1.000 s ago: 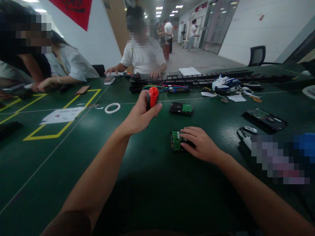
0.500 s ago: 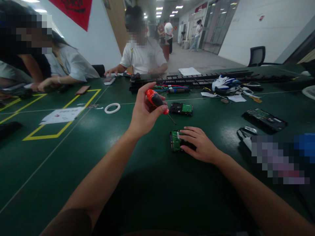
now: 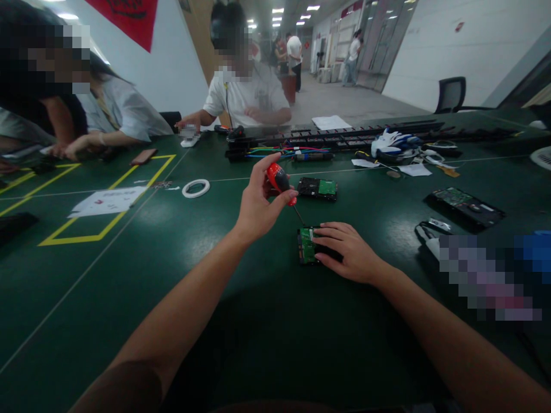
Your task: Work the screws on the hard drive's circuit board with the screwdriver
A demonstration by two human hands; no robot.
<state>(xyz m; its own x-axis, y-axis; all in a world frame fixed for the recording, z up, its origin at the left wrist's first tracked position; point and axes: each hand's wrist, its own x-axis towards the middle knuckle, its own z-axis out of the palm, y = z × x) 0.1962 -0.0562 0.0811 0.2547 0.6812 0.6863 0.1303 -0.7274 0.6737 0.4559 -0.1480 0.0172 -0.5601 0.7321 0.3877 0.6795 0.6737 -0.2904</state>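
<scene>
My left hand [image 3: 262, 203] is closed round a screwdriver [image 3: 279, 179] with a bulbous red and black handle. Its thin shaft slants down to the right, and the tip appears at the far edge of a hard drive [image 3: 306, 246]; whether it touches cannot be told. This drive lies on the table with its green circuit board upward. Across its right part my right hand [image 3: 350, 252] lies flat, fingers stretched and spread over it, hiding much of the board. Just beyond is a second hard drive [image 3: 317, 189], also board side up.
A third hard drive [image 3: 465, 207] lies at right, near a cable [image 3: 424, 232]. Black racks with coloured wires [image 3: 279, 151] and gloves [image 3: 394, 143] are at the back. A white tape roll [image 3: 196, 188] and a paper sheet [image 3: 107, 202] lie left. Other people sit across the table [image 3: 224, 355].
My left hand has moved slightly right with the screwdriver, now steeper, its tip nearer the drive's far edge. My right hand stays on the drive.
</scene>
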